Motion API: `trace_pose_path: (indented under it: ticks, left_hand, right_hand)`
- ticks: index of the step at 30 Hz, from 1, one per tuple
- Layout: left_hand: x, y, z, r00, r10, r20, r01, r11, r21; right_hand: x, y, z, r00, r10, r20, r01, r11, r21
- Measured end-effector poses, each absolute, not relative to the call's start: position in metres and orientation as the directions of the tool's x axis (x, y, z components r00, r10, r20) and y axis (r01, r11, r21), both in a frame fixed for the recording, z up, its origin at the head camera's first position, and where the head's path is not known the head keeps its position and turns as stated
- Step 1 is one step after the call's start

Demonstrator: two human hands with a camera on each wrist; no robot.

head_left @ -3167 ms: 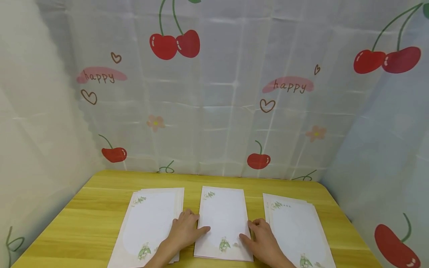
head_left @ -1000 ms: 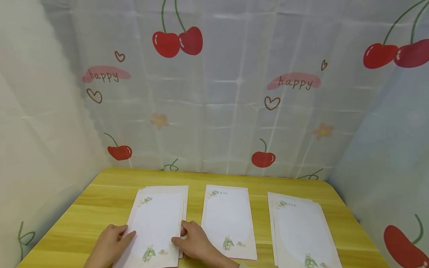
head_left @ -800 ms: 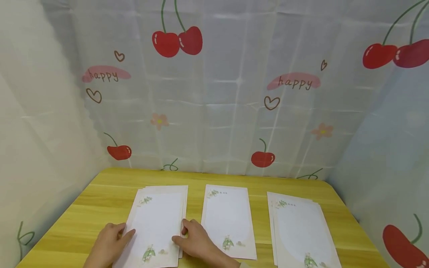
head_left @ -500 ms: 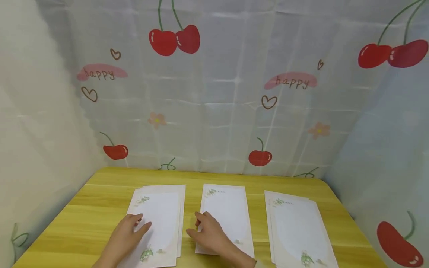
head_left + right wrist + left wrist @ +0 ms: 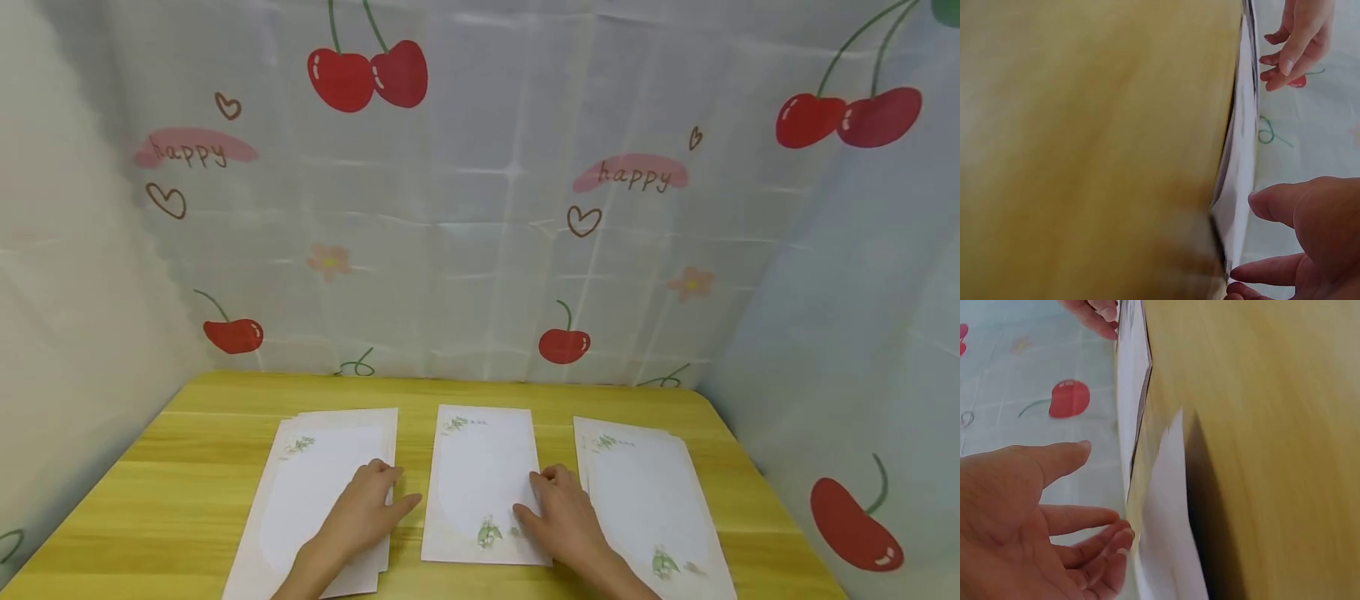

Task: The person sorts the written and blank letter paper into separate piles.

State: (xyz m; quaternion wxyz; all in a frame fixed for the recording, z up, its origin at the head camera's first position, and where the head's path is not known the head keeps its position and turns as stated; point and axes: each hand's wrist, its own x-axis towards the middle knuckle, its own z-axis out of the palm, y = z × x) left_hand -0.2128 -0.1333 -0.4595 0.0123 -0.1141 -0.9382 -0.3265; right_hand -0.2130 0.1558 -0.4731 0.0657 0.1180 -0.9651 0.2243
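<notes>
Three stacks of letter paper with a green floral print lie side by side: the left stack (image 5: 322,467), the middle stack (image 5: 480,475) and the right stack (image 5: 645,492). My left hand (image 5: 362,512) hovers over the right side of the left stack, thumb and fingers apart toward the gap before the middle stack. It holds nothing; its fingers (image 5: 1088,553) are loosely bent beside the paper edge in the left wrist view. At the middle stack's right edge is my right hand (image 5: 562,512), thumb above the sheet. In the right wrist view its index fingertip (image 5: 1238,274) meets a paper edge.
The yellow wood-grain table (image 5: 165,483) carries the stacks. A pale curtain (image 5: 450,208) printed with cherries, hearts and "happy" rises behind it, with more cloth on both sides. The left stack's sheets are fanned unevenly.
Both hands held the left stack's sides a second ago and have let go. They have moved right, the right hand to the middle stack's far edge. The head view has shifted slightly.
</notes>
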Motion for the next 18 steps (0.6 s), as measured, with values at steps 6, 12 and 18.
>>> trace_pose_path:
  ticks: [6,12,18]
  left_hand:
    - [-0.218,-0.116,-0.465,-0.963,0.26,0.076,0.259,0.8,0.542]
    - [-0.22,-0.106,-0.468,-0.957,0.276,0.089,0.281,0.809,0.517]
    - [-0.218,-0.098,-0.467,-0.952,0.288,0.106,0.299,0.795,0.527]
  right_hand:
    - [-0.206,0.168,-0.478,-0.974,-0.171,0.147,-0.218,0.88,-0.422]
    - [-0.204,0.166,-0.479,-0.974,-0.179,0.141,-0.224,0.872,-0.435]
    - [-0.201,0.163,-0.478,-0.971,-0.19,0.142,-0.233,0.872,-0.43]
